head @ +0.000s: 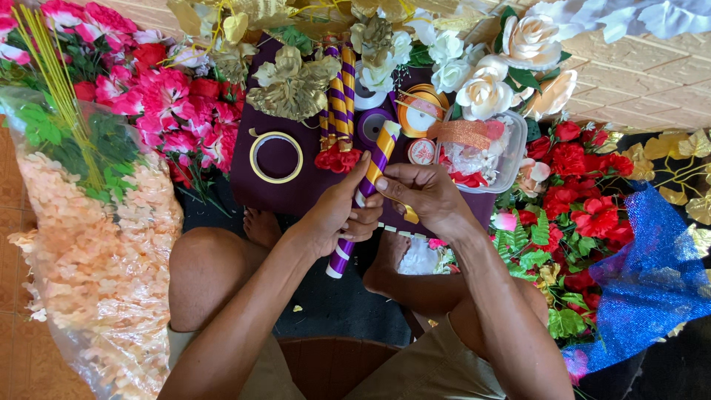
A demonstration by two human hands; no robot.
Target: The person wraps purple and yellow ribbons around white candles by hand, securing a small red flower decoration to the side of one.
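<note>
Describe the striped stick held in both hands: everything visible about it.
The striped stick is a slim rod wound in spiralling purple and gold ribbon, with white showing at its lower end. It tilts, top end towards the flowers, lower end above the knees. The left hand wraps its middle; the right hand touches its upper part, gold ribbon trailing under the fingers.

Tan tiled floor (637, 74), daylight

The stick (368, 194) looks wrapped in glossy purple and gold ribbon. Far behind it, the gold leaves (292, 87) have a metallic sheen. The tub (511, 152) is clear plastic. At left, the bag (104, 244) is thin, shiny, crinkled plastic over peach petals. At right, the blue mesh (648, 285) glitters. The board (289, 178) looks matt purple. The roses (485, 92) look like soft cloth.
</note>
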